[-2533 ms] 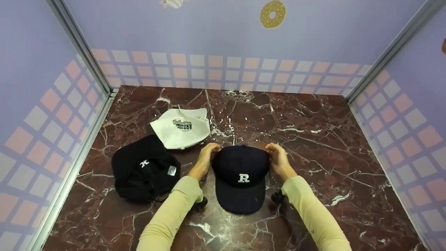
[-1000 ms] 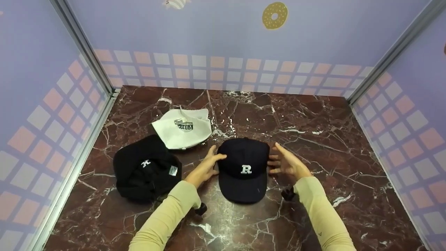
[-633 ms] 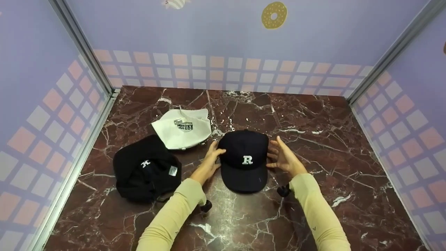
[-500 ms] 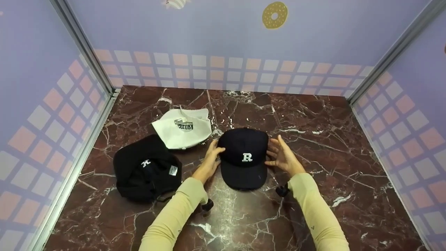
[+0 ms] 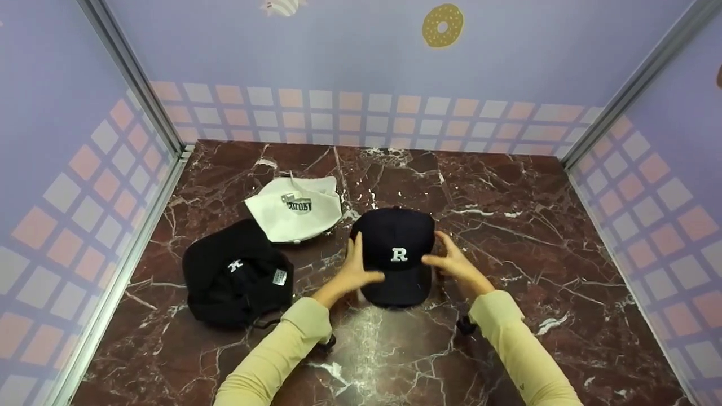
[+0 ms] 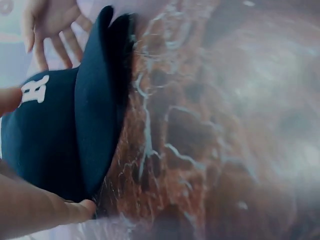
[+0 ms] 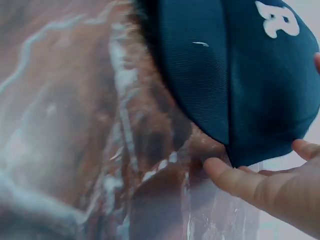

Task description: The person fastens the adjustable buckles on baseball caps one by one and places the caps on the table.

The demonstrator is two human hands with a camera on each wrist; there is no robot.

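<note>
A dark navy baseball cap [image 5: 395, 231] with a white R on its front stands crown up, brim toward me, between both hands. At its left side my left hand [image 5: 353, 272] has its fingers spread, with the thumb reaching across in front of the brim. My right hand [image 5: 458, 264] is at the cap's right side, thumb near the front panel. In the right wrist view, fingers [image 7: 240, 182] lie extended near the lower edge of the cap [image 7: 265, 90]. In the left wrist view, a straight finger [image 6: 75, 211] lies by the cap's side near the brim.
To the left lies a black cap [image 5: 211, 248], underside up, with a white label inside. Behind it a white cap [image 5: 299, 225] with dark lettering lies close to the black one. Patterned walls [image 5: 361, 56] enclose the marble-patterned surface [image 5: 536, 225] at the back and sides.
The navy cap has shifted away from me and slightly right over these frames, with both hands beside it. Most recently my left hand has moved nearer the brim, and my right thumb toward the front panel.
</note>
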